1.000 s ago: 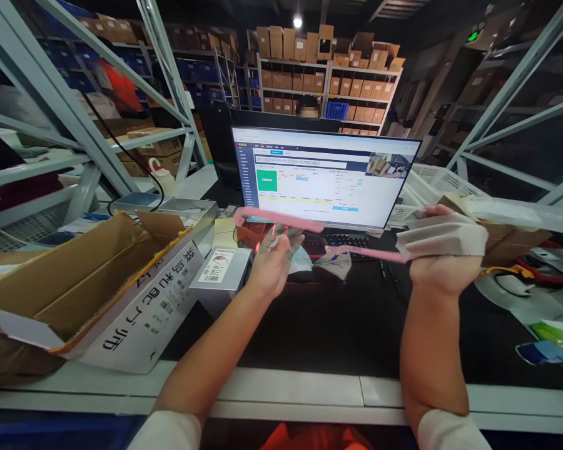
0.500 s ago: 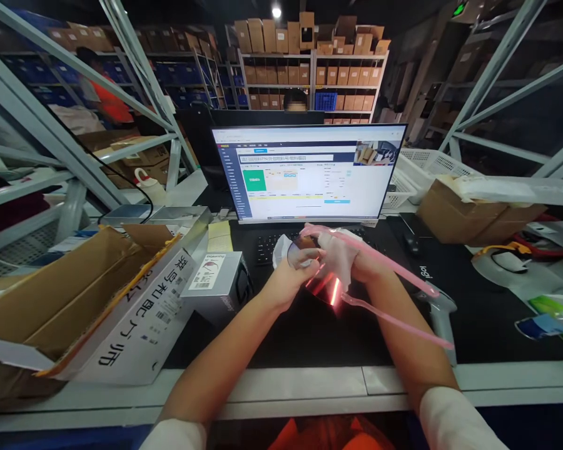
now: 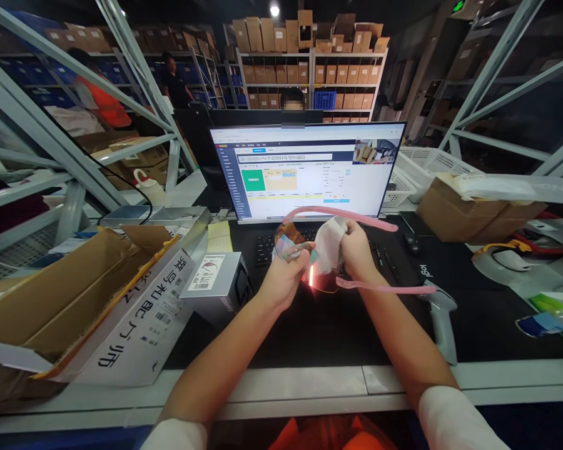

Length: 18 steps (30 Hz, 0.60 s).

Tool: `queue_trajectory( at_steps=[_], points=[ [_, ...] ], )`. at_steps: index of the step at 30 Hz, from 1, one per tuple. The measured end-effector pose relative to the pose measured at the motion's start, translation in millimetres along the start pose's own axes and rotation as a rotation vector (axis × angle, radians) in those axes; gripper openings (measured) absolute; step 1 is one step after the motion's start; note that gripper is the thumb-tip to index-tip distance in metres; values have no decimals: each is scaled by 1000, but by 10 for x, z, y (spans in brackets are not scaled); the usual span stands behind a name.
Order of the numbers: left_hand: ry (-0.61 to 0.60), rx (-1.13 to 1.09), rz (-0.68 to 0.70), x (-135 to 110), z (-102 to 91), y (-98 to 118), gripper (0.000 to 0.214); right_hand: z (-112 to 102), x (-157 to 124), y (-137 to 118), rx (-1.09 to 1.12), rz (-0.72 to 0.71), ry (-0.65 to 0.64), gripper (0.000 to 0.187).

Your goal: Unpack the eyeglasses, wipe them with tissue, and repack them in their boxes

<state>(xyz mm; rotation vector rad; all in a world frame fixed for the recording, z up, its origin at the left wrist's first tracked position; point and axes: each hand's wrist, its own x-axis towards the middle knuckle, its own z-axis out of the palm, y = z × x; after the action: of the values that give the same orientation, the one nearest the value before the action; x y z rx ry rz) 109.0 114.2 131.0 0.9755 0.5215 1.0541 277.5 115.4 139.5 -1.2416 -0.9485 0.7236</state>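
Pink-armed sunglasses (image 3: 342, 215) with tinted, reflective lenses are held up over the desk in front of the keyboard (image 3: 265, 245). My left hand (image 3: 284, 275) is closed on their left side, thumb and fingers pinching near one lens. Between the thumb and fingers of my right hand (image 3: 359, 250) is a white cloth (image 3: 329, 245), which lies against the other lens. Both pink arms of the glasses point to the right, one above my right wrist and one across it. A red glare shows on the lower lens.
To the left stand a grey Wakening box (image 3: 220, 284) and an open cardboard carton (image 3: 84, 300). A monitor (image 3: 304, 175) rises behind. On the right are a barcode scanner (image 3: 441, 319), a mouse (image 3: 410, 242), a brown box (image 3: 473, 209) and white baskets (image 3: 431, 164).
The sunglasses have turned, their arms swinging up and left. My right hand has shifted up and left, with the cloth more in view. A person in dark clothes now shows at the back left.
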Motion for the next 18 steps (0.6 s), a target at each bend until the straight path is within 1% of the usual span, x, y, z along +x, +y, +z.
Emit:
queue_trajectory(
  at_steps=[4,6,7,8,9,11,13,16,18],
  points=[
    [1,-85,-60,-51,52,42,49,11,16,43,-190,-178,198,30],
    [19,-121,-83,-71,67,60,49,2,37,47,-205,-235,271,34],
    [25,-135,-85,-77,71,66,50,-12,48,42,-198,-243,278,35],
    [28,-143,-82,-80,73,70,50,-32,57,30,-184,-232,252,36],
    [29,-142,-73,-81,73,73,50,-56,63,13,-158,-195,194,36],
    [28,-128,-52,-77,72,72,49,-105,65,-30,-62,-58,5,38],
    [23,-108,-34,-67,72,64,47,-139,52,-72,104,72,-177,40],
    [33,-89,12,-48,67,39,46,-137,20,-95,336,192,-337,48],
    [41,-84,14,-33,55,22,47,-114,6,-78,374,240,-434,53]
  ],
)
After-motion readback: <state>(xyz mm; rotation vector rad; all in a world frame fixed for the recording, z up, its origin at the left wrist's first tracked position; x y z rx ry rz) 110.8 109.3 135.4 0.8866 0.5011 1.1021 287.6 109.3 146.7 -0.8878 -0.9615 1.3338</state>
